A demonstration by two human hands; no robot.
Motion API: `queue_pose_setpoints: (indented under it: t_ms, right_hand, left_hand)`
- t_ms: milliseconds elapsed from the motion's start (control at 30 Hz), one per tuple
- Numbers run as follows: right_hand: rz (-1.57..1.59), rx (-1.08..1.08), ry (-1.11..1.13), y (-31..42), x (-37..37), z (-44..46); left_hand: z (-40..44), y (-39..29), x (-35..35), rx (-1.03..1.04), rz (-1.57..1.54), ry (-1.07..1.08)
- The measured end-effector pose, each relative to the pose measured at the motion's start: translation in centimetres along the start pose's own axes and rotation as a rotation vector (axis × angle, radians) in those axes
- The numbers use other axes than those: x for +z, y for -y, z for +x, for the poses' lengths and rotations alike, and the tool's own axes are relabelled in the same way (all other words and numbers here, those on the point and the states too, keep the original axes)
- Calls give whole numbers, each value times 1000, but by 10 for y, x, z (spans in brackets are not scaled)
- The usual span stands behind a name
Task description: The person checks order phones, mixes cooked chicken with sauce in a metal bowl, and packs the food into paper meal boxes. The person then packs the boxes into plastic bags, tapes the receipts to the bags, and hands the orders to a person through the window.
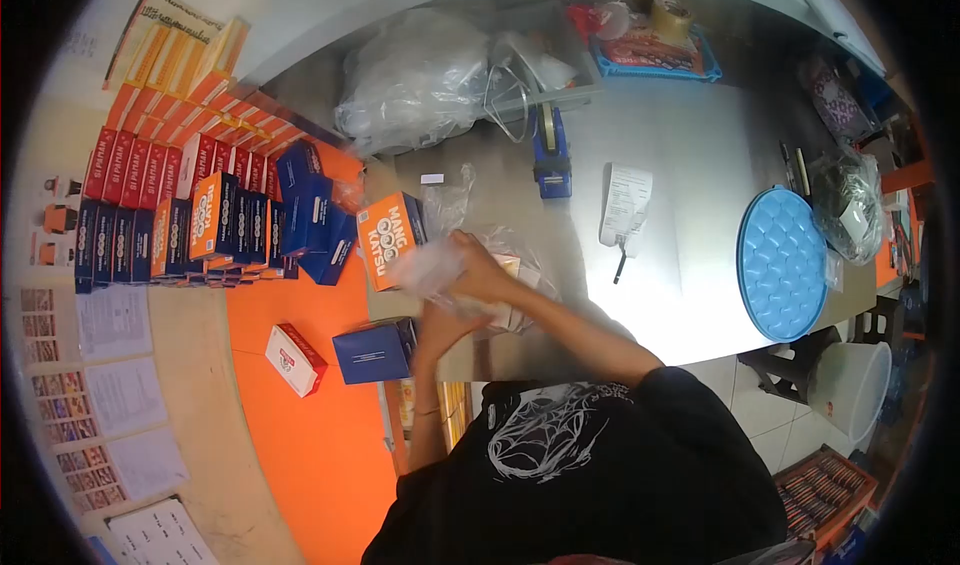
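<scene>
Plastic bag (430, 265) beside the orange box (383, 240) looked light, soft, best edge-pinched; right hand (482, 268) apparently gripped it, left hand (450, 331) grip unclear.

On the worktop (690, 135), receipt (627, 200) right of tape dispenser (552, 155); beyond both, tape roll (671, 20) in tray (712, 67); to the left, katsu box (386, 235) near stacked boxes (230, 210).

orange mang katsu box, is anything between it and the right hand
Yes, a blurred pale item in the right hand lies between them, overlapping the lower right part of the orange box in this view. Whether it touches the box is unclear.
</scene>
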State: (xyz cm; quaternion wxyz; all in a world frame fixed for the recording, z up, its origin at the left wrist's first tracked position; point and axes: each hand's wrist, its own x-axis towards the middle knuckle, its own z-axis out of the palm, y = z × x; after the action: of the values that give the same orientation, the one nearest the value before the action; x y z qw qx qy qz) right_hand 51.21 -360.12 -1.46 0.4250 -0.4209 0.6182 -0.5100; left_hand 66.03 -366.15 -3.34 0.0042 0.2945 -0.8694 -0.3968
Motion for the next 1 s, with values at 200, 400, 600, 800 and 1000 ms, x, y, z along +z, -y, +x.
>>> queue_pose_setpoints:
  t_ms: [200,400,600,800,1000]
  right_hand:
    - [-482,-501,-152,-6,21,-56]
    - [-2,-438,-215,-25,-36,-97]
    - [-141,-371,-128,20,-59,-32]
    - [-113,-369,-275,51,-106,5]
    - [-327,-340,-389,47,-140,-30]
  left_hand:
    - [37,-10,37,220,-437,-450]
    - [79,88,76,163,-983,-493]
    - [35,-39,44,162,-681,-431]
    - [16,-54,-41,152,-648,-780]
    - [-17,-74,-59,292,-635,-1031]
